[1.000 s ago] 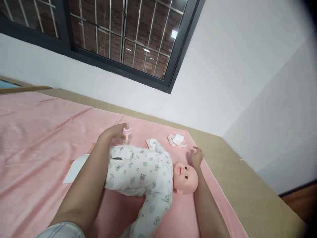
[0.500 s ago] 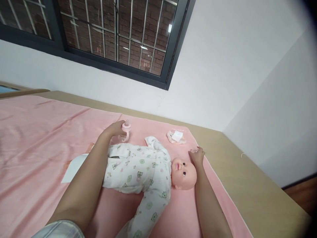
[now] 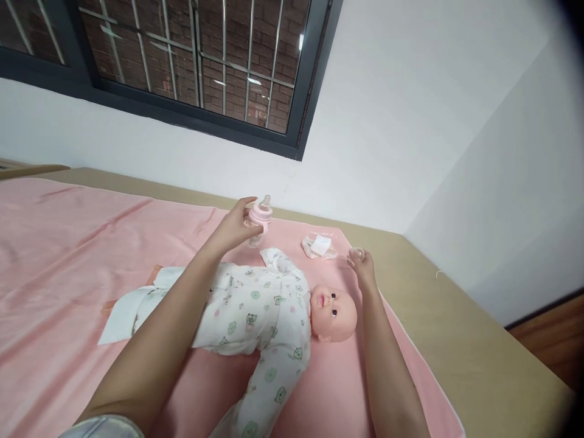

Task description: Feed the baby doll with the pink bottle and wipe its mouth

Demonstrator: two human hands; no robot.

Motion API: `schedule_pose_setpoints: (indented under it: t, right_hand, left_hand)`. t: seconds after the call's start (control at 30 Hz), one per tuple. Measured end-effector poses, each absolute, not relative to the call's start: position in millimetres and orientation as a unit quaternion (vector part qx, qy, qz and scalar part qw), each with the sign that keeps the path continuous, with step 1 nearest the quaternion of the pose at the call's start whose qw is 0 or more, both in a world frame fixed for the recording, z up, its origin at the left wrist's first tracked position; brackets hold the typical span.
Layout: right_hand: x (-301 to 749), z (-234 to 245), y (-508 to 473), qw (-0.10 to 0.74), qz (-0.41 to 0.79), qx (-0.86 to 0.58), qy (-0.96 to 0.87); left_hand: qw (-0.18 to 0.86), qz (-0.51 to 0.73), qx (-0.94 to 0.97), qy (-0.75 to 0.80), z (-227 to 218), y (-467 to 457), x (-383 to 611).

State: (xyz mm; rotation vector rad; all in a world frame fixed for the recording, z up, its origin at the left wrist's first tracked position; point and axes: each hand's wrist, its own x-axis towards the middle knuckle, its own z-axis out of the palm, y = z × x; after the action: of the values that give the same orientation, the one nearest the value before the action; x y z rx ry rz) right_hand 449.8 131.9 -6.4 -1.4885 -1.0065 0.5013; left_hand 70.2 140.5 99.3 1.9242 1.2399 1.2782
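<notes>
My left hand [image 3: 236, 226] is closed around a clear baby bottle [image 3: 261, 213] with a pink collar and a bare teat pointing up. The bottle is raised above the pink cloth, beyond the doll's body. My right hand [image 3: 364, 271] pinches a small clear cap [image 3: 358, 253] just past the doll's head. Between my forearms a baby doll [image 3: 255, 310] lies on its back, face up, head to the right, in a white patterned outfit. My left forearm hides part of its lower body.
A pink cloth [image 3: 333, 389] covers much of the wooden surface [image 3: 456, 328]. Near its far right corner lies a clear plastic packet with a white paper [image 3: 320, 245]. A white wall [image 3: 365, 121] and a barred window [image 3: 201, 67] stand behind.
My left hand has lifted the baby bottle up and to the right, off the cloth. My right hand has risen slightly with the clear cap. The view has shifted a little.
</notes>
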Motion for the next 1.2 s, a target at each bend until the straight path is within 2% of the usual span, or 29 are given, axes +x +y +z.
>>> schedule_pose_setpoints:
  t: [0.07, 0.13, 0.23, 0.33, 0.53, 0.73, 0.93, 1.2]
  right_hand:
    - [436.4, 23.5, 122.4, 0.659, 0.283, -0.527, -0.456]
    - [417.5, 55.4, 105.5, 0.667, 0.302, -0.464, -0.499]
    - [385.1, 94.8, 72.9, 0.671, 0.267, -0.416, -0.553]
    - [357.4, 114.4, 44.8, 0.662, 0.214, -0.398, -0.599]
    - [330.4, 112.9, 29.0, 0.602, 0.181, -0.414, -0.658]
    - [317.7, 107.9, 28.9, 0.537, 0.203, -0.434, -0.694]
    - [307.2, 102.7, 29.4, 0.546, 0.24, -0.432, -0.677]
    - [319.6, 104.5, 35.1, 0.563, 0.153, -0.455, -0.673]
  left_hand:
    - [0.235, 0.465, 0.733, 0.437, 103.0, 124.7, 88.6]
    - [0.214, 0.443, 0.759, 0.426, 105.5, 108.5, 104.9]
    - [0.183, 0.41, 0.79, 0.418, 107.8, 86.7, 124.2]
    - [0.141, 0.391, 0.812, 0.409, 107.7, 71.0, 138.2]
    - [0.088, 0.385, 0.833, 0.387, 101.9, 57.7, 153.6]
    - [0.062, 0.4, 0.832, 0.38, 99.3, 56.8, 154.8]
    - [0.017, 0.408, 0.829, 0.381, 95.1, 59.4, 157.2]
    - [0.02, 0.39, 0.841, 0.373, 101.9, 56.1, 150.6]
